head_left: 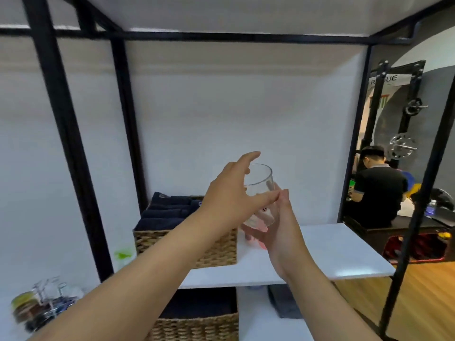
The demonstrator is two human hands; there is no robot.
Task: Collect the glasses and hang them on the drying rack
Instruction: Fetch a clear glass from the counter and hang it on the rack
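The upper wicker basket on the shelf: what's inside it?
The upper wicker basket holds folded dark navy towels, stacked above its rim. What lies under them is covered, and the left hand hides the basket's right rear corner.

Right hand (283,232) holding clear glass (261,183), left hand (229,200) touching it, above white shelf (332,252)

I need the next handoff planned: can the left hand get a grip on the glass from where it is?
Probably yes. The left hand is spread open against the glass, which the right hand holds from below, above the white shelf. Nothing sits between them.
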